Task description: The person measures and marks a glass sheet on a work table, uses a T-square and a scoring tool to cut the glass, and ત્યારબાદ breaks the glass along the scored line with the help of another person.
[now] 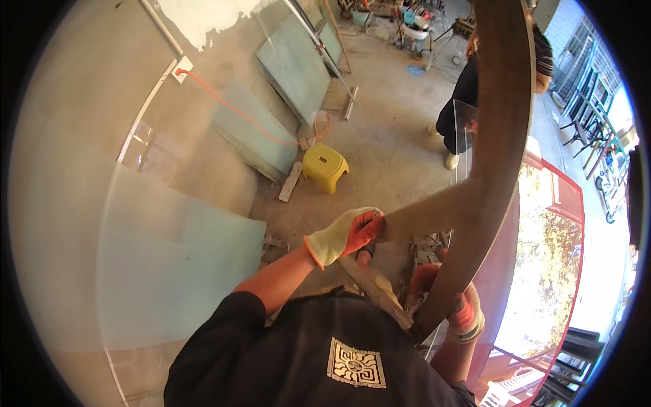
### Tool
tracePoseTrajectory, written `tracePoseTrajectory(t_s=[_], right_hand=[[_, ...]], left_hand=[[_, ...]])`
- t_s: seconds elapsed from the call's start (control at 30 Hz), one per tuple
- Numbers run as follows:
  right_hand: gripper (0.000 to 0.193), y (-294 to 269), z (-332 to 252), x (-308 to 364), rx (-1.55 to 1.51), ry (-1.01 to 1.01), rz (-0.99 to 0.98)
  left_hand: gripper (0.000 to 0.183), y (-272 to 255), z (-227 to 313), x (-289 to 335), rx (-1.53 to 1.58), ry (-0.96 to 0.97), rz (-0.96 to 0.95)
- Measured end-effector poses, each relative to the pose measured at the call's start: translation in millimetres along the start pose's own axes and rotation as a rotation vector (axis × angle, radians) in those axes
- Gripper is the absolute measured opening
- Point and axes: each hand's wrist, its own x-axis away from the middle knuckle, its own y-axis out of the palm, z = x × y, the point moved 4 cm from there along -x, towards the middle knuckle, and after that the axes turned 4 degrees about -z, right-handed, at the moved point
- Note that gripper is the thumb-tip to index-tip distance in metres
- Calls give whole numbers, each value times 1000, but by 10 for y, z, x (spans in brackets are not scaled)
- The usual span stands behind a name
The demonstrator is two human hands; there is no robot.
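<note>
We had two gloved hands on one brown board, long with a short side arm, at the near right and running off far; its bend was probably lens curve. Left hand (352, 234): pale glove, red palm side, fingers curled and pinching the free end of the side arm of the brown board (498, 102). Right hand (468, 315): closed around the near end of the board's long part, fingers partly hidden behind it. Just below the left hand we saw a wooden strip (369, 285) slanting down to the right, close to the black shirt (271, 346) with its gold square emblem (356, 363). Beyond the left hand, a yellow stool (325, 166) stood on the floor (390, 139). Left of it, glass sheets (295, 71) leaned by the wall, and an orange cord (234, 107) ran from a white socket (182, 70). Far right, we had another person (454, 119) in dark clothes, partly behind the board. Right of the board, a red-edged panel (539, 271) showed strong glare.
</note>
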Motion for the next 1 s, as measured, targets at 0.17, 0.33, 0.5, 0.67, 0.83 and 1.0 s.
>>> tracePoseTrajectory(t_s=[0.17, 0.33, 0.5, 0.67, 0.83, 1.0], right_hand=[[118, -332, -553, -1140, 57, 62, 96], [98, -533, -855, -2292, 22, 10, 43], [86, -909, -790, -3464, 121, 50, 125], [89, -1299, -552, -4672, 282, 183, 180], [74, -1474, -592, -5922, 387, 279, 257], [55, -1724, -333, -6861, 391, 334, 299]], left_hand=[[23, -493, 115, -988, 70, 3, -18], [24, -1404, 184, -1770, 318, 65, 318], [46, -3235, -210, -2064, 54, -56, 692], [54, -5181, -235, -2436, 223, -5, 1110], [46, -6677, 502, -3348, 50, -43, 1242], [57, -8203, 1580, -4413, -266, 27, 1256]])
